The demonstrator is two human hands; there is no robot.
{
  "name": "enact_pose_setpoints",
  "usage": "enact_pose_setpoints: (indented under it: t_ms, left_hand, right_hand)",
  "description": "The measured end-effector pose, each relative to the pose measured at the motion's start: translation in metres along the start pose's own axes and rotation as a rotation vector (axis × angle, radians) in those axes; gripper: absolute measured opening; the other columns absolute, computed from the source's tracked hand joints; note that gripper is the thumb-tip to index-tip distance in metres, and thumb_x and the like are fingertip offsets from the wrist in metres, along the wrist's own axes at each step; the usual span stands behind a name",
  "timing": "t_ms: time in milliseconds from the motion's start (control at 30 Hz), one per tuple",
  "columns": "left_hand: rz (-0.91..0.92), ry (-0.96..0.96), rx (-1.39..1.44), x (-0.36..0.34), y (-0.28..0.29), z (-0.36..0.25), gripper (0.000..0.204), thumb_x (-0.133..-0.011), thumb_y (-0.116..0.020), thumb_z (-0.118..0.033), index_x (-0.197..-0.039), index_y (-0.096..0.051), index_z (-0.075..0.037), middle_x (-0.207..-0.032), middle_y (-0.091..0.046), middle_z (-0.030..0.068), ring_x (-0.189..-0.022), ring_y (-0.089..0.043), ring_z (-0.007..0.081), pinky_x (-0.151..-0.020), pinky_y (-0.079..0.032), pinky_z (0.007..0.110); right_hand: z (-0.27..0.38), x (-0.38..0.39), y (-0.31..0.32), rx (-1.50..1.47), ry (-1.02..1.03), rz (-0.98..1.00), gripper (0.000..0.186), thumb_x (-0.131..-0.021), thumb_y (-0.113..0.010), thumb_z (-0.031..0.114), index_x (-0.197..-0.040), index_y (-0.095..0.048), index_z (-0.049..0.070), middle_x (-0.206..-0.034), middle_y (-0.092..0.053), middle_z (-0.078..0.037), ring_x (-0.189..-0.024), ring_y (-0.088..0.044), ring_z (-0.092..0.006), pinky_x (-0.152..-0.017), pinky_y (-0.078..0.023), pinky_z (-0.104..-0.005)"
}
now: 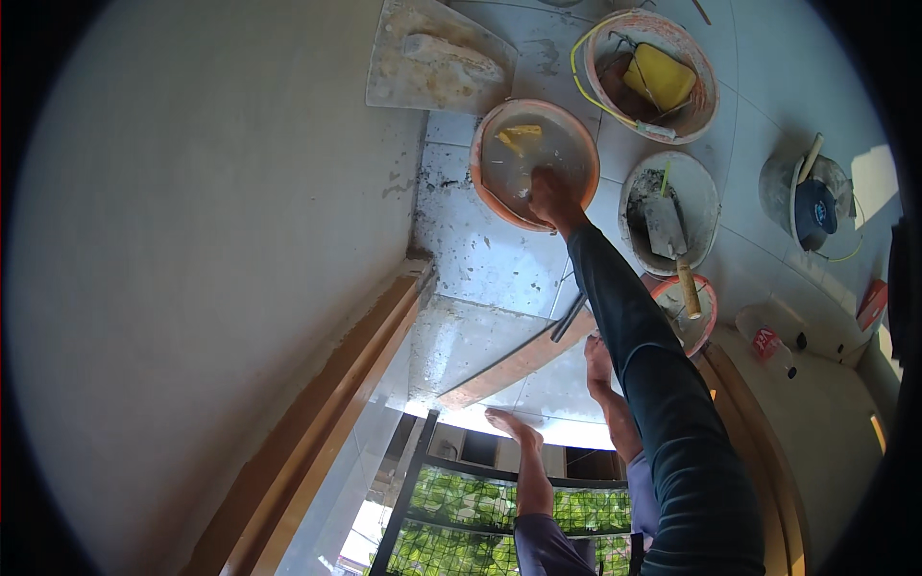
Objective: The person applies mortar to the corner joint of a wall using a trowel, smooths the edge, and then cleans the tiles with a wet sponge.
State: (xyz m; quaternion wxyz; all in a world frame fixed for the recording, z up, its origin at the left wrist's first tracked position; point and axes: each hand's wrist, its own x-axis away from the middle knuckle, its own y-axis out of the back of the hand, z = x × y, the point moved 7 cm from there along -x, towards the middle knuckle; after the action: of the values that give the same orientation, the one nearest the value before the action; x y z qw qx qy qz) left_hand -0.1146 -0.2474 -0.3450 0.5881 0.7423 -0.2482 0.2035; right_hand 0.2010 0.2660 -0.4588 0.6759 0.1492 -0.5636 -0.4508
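Observation:
My right hand (554, 199) reaches down into a round orange-rimmed tub (589, 187) of murky grey water, its arm in a dark sleeve. The fingers dip into the water, so their grip is hidden. Beyond the hand, a yellow object (523, 131) breaks the surface near the tub's far side. Just right of the tub stands a whitish bucket (712, 197) with grey residue inside. Across that bucket rests a trowel (665, 228) with a wooden handle. My left hand is out of view.
A wide plastering float (437, 62) lies against the left wall. Several more buckets stand at right, one with a yellow handle (580, 72), another holding a dark blue cap (814, 213). A plank (523, 360) lies before my bare feet, near a railing (471, 468). A plastic bottle (765, 338) lies right.

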Motion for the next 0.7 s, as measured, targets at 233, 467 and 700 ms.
enact_pose_setpoints:
  t_ms: [233, 467, 700]
  left_hand:
    - [-0.006, -0.004, 0.094, 0.005, -0.007, -0.007, 0.075, -0.102, -0.02, -0.057, -0.156, -0.017, -0.005, -0.163, -0.016, 0.0166, -0.149, -0.019, 0.0283, -0.123, -0.012, 0.045]
    - [-0.12, -0.101, 0.199, 0.012, 0.025, -0.052, 0.074, -0.102, -0.027, -0.06, -0.141, -0.043, 0.001, -0.139, -0.05, 0.0205, -0.131, -0.048, 0.0333, -0.109, -0.04, 0.047]
    - [-0.411, -0.477, 0.44, 0.052, 0.308, -0.263, 0.058, -0.101, -0.034, -0.051, -0.129, -0.049, -0.001, -0.121, -0.055, 0.0144, -0.109, -0.054, 0.027, -0.092, -0.046, 0.042]
  right_hand:
    - [0.023, 0.017, 0.059, -0.554, 0.016, 0.0, 0.057, -0.084, -0.071, 0.03, -0.129, -0.056, -0.001, -0.123, -0.064, -0.022, -0.117, -0.061, -0.0359, -0.099, -0.049, -0.043]
    - [0.048, 0.046, 0.112, -0.678, -0.102, -0.122, 0.069, -0.083, -0.065, 0.063, -0.103, -0.068, -0.003, -0.101, -0.069, -0.028, -0.101, -0.066, -0.0445, -0.086, -0.053, -0.0512]
    - [0.008, 0.059, 0.136, -0.661, -0.053, -0.535, 0.03, -0.08, -0.067, 0.021, -0.09, -0.062, -0.007, -0.087, -0.067, -0.027, -0.081, -0.067, -0.044, -0.077, -0.053, -0.0504]
